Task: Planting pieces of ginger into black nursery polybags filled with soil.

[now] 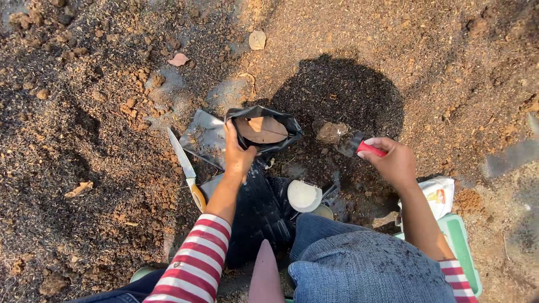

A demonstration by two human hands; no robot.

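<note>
- A knife (187, 170) with a pale blade and a yellow-orange handle lies on the soil, left of centre, blade pointing up and away.
- Two dry leaves (257, 39) rest on the ground near the top edge, one pinkish (178, 59), one tan.
- A round white lid-like disc (304, 196) sits on the dark ground near a blue-jeaned knee (359, 264).
- A white packet with a printed label (439, 193) lies at right, just above a green plastic stool (465, 247).
- Loose brown soil (84, 123), clumped and strewn with husk, covers the ground, with a darker mound (342, 90) at centre.
</note>
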